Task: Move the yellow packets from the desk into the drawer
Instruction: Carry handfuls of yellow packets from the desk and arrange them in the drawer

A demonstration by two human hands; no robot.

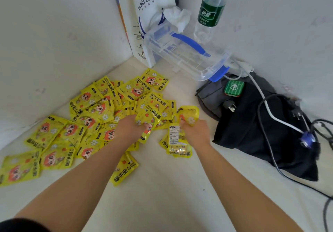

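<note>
Several yellow packets [100, 105] with a cartoon face lie spread over the left and middle of the white desk [162, 195]. My left hand [128, 129] rests on the pile's right edge, fingers closed around a yellow packet [149, 121]. Beside it, my right hand [195, 132] grips another yellow packet [189, 113], lifted slightly, while one more packet [177, 141] lies face down just under that hand. No drawer is in view.
A white coffee paper bag [144, 15] stands in the back corner. A clear plastic box with blue handles [189, 55] and a water bottle [210, 13] sit behind the pile. Dark clothing [252, 132], a green tin [234, 88] and cables [270, 116] fill the right side.
</note>
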